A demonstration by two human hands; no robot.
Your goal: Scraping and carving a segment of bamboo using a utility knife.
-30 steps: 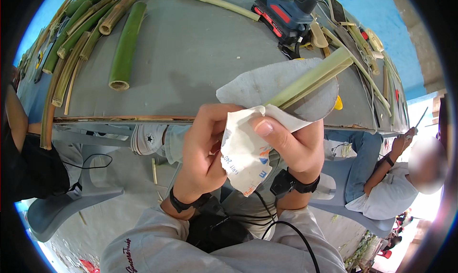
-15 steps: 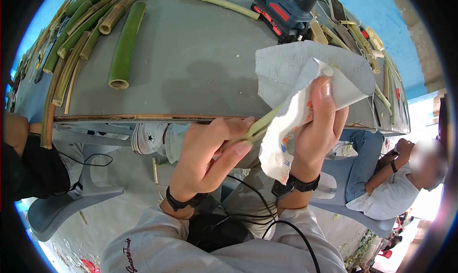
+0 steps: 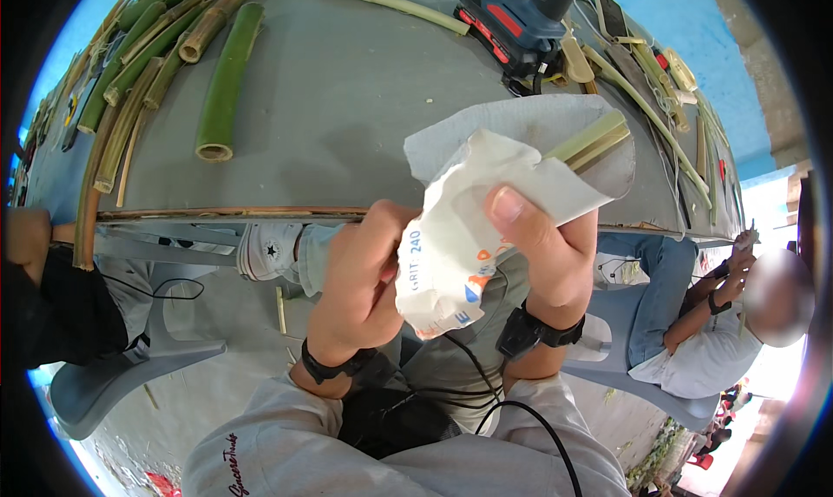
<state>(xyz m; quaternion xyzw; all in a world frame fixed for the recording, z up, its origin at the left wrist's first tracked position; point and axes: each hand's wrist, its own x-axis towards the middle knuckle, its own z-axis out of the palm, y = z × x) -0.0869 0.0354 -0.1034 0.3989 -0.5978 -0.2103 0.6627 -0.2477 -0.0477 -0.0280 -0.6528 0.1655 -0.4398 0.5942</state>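
A sheet of sandpaper [image 3: 451,202], white with printing on its back and grey on its other face, is folded around a pale green bamboo strip [image 3: 593,141]. My right hand [image 3: 547,250] is closed on the sandpaper, thumb on top, pressing it about the strip. The strip's split far end pokes out beyond the paper, up and to the right. To the left, my left hand [image 3: 357,276] is closed by the paper's torn edge, gripping the near end of the strip, which the sheet hides along with the fingertips. Both hands are just off the table's front edge.
On the grey table [image 3: 347,89] lie a green bamboo tube [image 3: 227,89] and several bamboo pieces at left. A cordless power tool [image 3: 521,28] stands behind the sandpaper, with more strips [image 3: 651,115] to its right. Black cables [image 3: 538,419] cross my lap. Another person [image 3: 694,332] sits at right.
My right hand and the sandpaper have slid left and down along the strip, close to my left hand. The strip's far end now shows; its near end has become covered.
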